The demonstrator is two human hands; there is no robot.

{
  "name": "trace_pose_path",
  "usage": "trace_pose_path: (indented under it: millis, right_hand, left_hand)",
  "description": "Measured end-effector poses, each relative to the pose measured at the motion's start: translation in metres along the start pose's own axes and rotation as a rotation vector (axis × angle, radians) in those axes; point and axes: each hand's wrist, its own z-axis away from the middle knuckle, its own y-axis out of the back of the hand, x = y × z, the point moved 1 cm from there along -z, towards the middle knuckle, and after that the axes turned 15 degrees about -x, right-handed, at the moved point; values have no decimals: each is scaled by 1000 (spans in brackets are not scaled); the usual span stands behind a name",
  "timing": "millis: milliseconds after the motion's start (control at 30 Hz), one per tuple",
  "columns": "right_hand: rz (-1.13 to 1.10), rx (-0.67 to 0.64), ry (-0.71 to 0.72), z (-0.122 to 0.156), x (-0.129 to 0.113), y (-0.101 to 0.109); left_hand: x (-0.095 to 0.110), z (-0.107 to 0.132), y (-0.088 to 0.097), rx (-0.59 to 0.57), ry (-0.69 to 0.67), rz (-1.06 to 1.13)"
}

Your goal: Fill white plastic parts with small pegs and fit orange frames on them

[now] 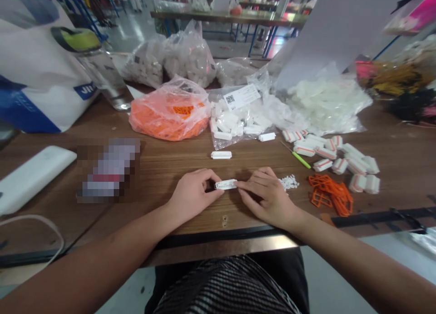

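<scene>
1. We show a ribbed white plastic strip point(225, 184) lying left to right between the two hands, its ends at the fingertips. Whether it also touches the table, we cannot tell.
2. The near edge of the wooden table point(218, 239) runs just in front of both hands. A separate white plastic piece point(221, 155) lies farther away, near the strip but not touching it. A pixelated object point(108, 171) sits well to the left.
3. To the right, a small heap of white bits point(289, 182) lies just beside the right hand. Beyond it are a green-handled pick point(301, 159), tangled orange plastic frames point(329, 196) and orange-striped white blocks point(332, 161).
4. On the far side lie an orange plastic bag point(168, 115) and a clear bag of white pieces point(235, 123).
5. We note that the left hand point(192, 195) is curled narrowly, its fingers point(208, 180) pinching the strip's left end. The right hand point(267, 198) reaches in from the right, its fingers point(248, 186) closed narrowly on the other end.
</scene>
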Motion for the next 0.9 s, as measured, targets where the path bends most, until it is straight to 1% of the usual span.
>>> trace_pose_path:
  millis: [100, 333, 400, 433, 500, 533, 567, 600, 667, 700, 733, 800, 900]
  right_hand:
    - [7, 45, -25, -1, 0, 3]
    - [278, -66, 95, -8, -8, 0]
    - [236, -100, 88, -7, -7, 4]
    - [182, -93, 62, -5, -4, 9]
    - [82, -55, -58, 1, 7, 24]
    - [74, -24, -153, 5, 16, 33]
    - [101, -47, -277, 9, 25, 43]
    - [189, -102, -410, 14, 35, 53]
    - [411, -299, -703, 21, 53, 71]
    - [486, -391, -809, 24, 60, 77]
    - [540, -469, -882, 25, 66, 82]
    - [601, -564, -938, 25, 74, 85]
    - [658, -612, -942, 21, 85, 84]
  left_hand:
    - [0, 0, 0, -3, -2, -4]
    - [-2, 0, -2, 1, 4, 6]
    - [-3, 0, -2, 4, 8, 8]
    - [-4, 0, -2, 2, 10, 5]
    - [-5, 0, -2, -2, 8, -5]
    - [-5, 0, -2, -4, 5, -10]
    - [-6, 0, -2, -4, 2, -12]
    - [-6, 0, -2, -3, 0, -13]
    - [-6, -1, -2, -6, 0, -15]
    - [-5, -1, -1, -7, 0, -17]
    - [-5, -1, -1, -9, 0, -20]
    - [-4, -1, 0, -11, -1, -24]
    - [-4, -1, 0, -10, 1, -26]
